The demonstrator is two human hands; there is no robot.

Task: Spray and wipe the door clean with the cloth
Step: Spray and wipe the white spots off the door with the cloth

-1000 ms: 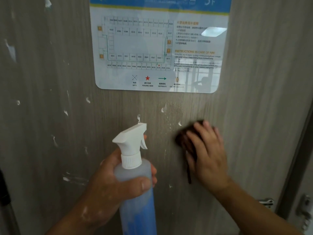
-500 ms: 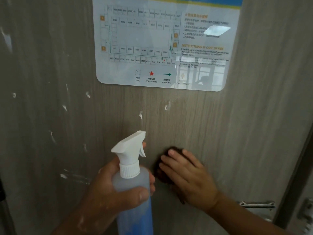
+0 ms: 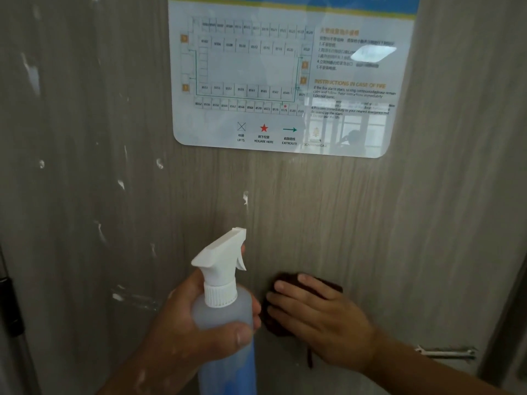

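Observation:
The grey wood-grain door (image 3: pixel 342 212) fills the view, with white smears and flecks scattered over its left half. My left hand (image 3: pixel 194 332) grips a translucent spray bottle (image 3: pixel 222 315) with a white trigger head and blue liquid, upright, close in front of the door. My right hand (image 3: pixel 322 317) presses a dark brown cloth (image 3: pixel 288 280) flat against the door just right of the bottle. The fingers lie straight over the cloth, which is mostly hidden beneath them.
A laminated fire-escape floor plan (image 3: pixel 288 75) is fixed to the door above my hands. A metal door handle (image 3: pixel 445 352) sticks out at the lower right by the dark door frame (image 3: pixel 504 323). A black hinge (image 3: pixel 8 306) shows at the left edge.
My right hand has slid the cloth down and left across the door, from below the sign's right side to beside the bottle. The bottle has stayed almost in place.

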